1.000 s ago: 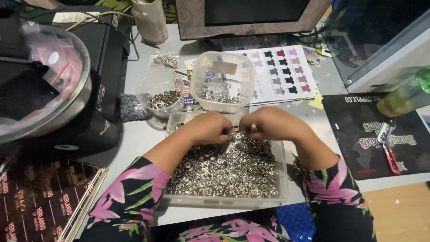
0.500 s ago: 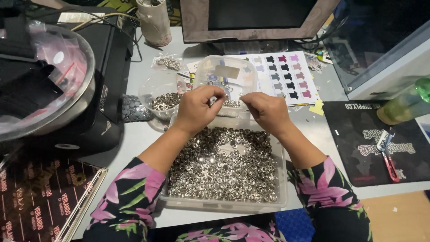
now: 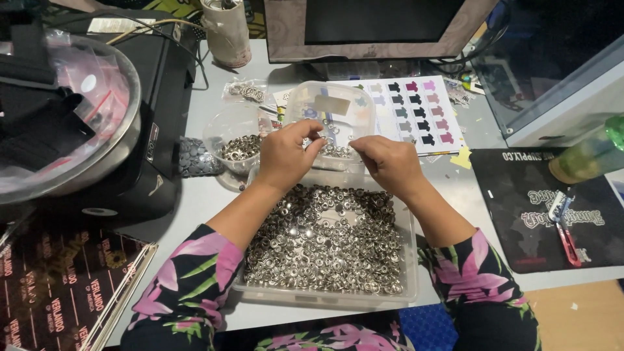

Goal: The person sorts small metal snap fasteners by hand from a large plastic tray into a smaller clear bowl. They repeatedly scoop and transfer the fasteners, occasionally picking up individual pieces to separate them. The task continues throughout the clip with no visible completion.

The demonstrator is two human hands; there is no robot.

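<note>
- The left hand (image 3: pixel 283 156) is raised over the far edge of the tray (image 3: pixel 409 273), its thumb and fingertips pinched together at the rim of the tub (image 3: pixel 331 107); they seem to clamp a small metal piece, though it is too small to make out clearly.
- The right hand (image 3: pixel 390 166) sits just beside it, fingers curled in with the tips drawn together near the left hand's pinch; whether this grip holds anything I cannot tell.
- Both hands meet between tray and tub, likely so that small parts can be handled together and dropped a short way.
- The snaps (image 3: pixel 325 240), silver rings in a thick loose heap, fill the clear tray, which lies on the counter (image 3: pixel 208 195) right in front of the person, within easy reach of both forearms.
- The clear tub stands just beyond the tray and holds only a thin layer of similar pieces.
- A round bowl (image 3: pixel 237 136) with more silver pieces sits to the left of the tub, and a small bag (image 3: pixel 247 91) of parts lies behind it.
- A colour chart (image 3: pixel 416 114) of little shirt shapes lies flat to the right of the tub.
- A dark mat (image 3: pixel 520 201) at the right carries a red-handled tool (image 3: pixel 565 231).
- A big metal bowl (image 3: pixel 123 123) rests on a black machine (image 3: pixel 162 130) at the left.
</note>
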